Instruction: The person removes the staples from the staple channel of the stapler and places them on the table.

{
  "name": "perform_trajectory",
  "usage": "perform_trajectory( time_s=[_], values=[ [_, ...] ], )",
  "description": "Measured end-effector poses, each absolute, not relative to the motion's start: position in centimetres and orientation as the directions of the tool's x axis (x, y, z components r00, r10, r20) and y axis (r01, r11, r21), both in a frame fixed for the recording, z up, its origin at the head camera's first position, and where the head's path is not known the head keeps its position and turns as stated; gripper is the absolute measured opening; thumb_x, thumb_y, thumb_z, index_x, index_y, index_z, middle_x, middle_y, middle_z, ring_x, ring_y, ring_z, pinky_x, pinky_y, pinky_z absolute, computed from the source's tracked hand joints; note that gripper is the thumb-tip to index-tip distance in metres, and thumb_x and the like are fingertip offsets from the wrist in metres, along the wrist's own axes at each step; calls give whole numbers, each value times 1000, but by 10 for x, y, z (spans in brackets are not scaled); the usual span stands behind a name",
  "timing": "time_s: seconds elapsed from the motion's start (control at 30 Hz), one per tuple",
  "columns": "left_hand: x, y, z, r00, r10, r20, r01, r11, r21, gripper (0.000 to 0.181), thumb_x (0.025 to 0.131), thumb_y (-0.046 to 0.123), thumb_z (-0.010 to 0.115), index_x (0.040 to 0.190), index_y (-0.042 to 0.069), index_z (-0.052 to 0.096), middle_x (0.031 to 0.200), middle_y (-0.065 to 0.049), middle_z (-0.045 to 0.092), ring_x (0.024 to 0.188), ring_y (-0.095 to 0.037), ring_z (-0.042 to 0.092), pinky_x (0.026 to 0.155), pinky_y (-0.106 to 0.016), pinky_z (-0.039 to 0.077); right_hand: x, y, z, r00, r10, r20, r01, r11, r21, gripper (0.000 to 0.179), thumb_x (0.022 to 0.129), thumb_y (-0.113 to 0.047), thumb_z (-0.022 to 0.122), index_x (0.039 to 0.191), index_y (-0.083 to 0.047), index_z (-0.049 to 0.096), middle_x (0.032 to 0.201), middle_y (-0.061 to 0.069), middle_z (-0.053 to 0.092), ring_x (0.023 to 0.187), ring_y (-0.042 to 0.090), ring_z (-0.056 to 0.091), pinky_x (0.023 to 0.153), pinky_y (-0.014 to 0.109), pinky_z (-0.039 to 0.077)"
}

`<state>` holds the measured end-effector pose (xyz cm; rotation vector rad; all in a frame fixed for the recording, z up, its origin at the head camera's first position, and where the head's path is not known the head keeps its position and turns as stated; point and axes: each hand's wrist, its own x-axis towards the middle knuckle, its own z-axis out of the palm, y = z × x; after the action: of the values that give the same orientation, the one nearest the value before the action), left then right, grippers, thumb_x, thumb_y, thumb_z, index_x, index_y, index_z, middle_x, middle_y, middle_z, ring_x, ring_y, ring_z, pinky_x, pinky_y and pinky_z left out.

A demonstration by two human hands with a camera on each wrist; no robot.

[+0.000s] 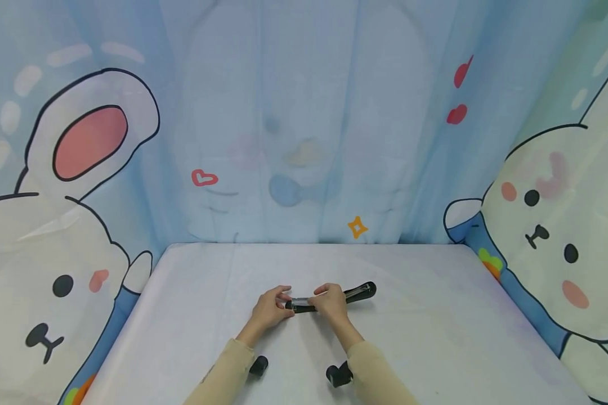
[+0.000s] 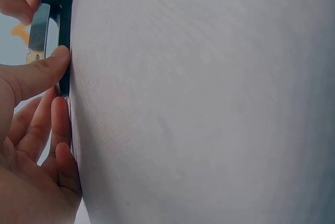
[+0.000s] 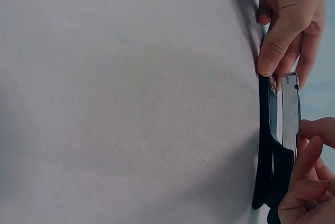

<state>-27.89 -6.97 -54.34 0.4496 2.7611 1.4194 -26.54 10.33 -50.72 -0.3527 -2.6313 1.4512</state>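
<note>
A long black stapler (image 1: 361,292) with a metal magazine (image 3: 290,110) lies across the middle of the white table. Its metal channel stands apart from the black base (image 3: 265,130), leaving a gap between them. My left hand (image 1: 269,307) pinches the left end of the base, thumb on the near side and fingers behind. In the left wrist view that thumb presses at the base's tip. My right hand (image 1: 331,302) grips the stapler around its middle, fingertips at the metal magazine. The right hand hides part of the stapler's body.
A white cloth covers the table (image 1: 451,332). Behind it hangs a light blue curtain (image 1: 304,112) printed with cartoon rabbits at both sides. Small black devices (image 1: 338,374) sit at both wrists, next to the beige sleeves (image 1: 377,374).
</note>
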Motion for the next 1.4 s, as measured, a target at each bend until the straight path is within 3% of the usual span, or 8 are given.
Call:
perform_trajectory(
  time_s=[0.33, 0.73, 1.2, 1.4],
  values=[
    [-280, -70, -543, -952, 265, 150, 277, 551, 787, 60, 75, 5, 83, 131, 3, 60, 105, -9, 72, 70, -8, 56, 65, -28, 44, -267, 98, -512, -955, 295, 31, 145, 554, -820, 23, 71, -10, 85, 85, 0, 71, 79, 10, 68, 64, 20, 59, 56, 30, 44],
    [-279, -71, -544, -951, 266, 158, 284, 545, 789, 60, 76, 5, 83, 131, 3, 60, 104, -9, 73, 71, -10, 58, 66, -29, 46, -269, 91, -513, -949, 312, 44, 160, 596, -787, 17, 72, -9, 83, 82, -2, 71, 76, 7, 67, 64, 20, 59, 57, 32, 44],
    [-279, -71, -544, -946, 264, 190, 309, 547, 778, 59, 74, 3, 83, 129, 1, 61, 103, -11, 72, 71, -11, 57, 64, -28, 44, -264, 101, -510, -935, 293, 200, 73, 711, -699, 16, 70, -7, 78, 79, -1, 66, 66, 7, 64, 61, 23, 59, 57, 39, 46],
    [-278, -69, -546, -950, 266, 161, 287, 554, 781, 60, 75, 4, 83, 130, 2, 61, 104, -11, 72, 71, -11, 57, 65, -30, 45, -263, 100, -512, -936, 312, 163, 96, 673, -733, 14, 71, -7, 78, 77, -1, 67, 63, 6, 64, 60, 22, 59, 58, 38, 45]
  ],
)
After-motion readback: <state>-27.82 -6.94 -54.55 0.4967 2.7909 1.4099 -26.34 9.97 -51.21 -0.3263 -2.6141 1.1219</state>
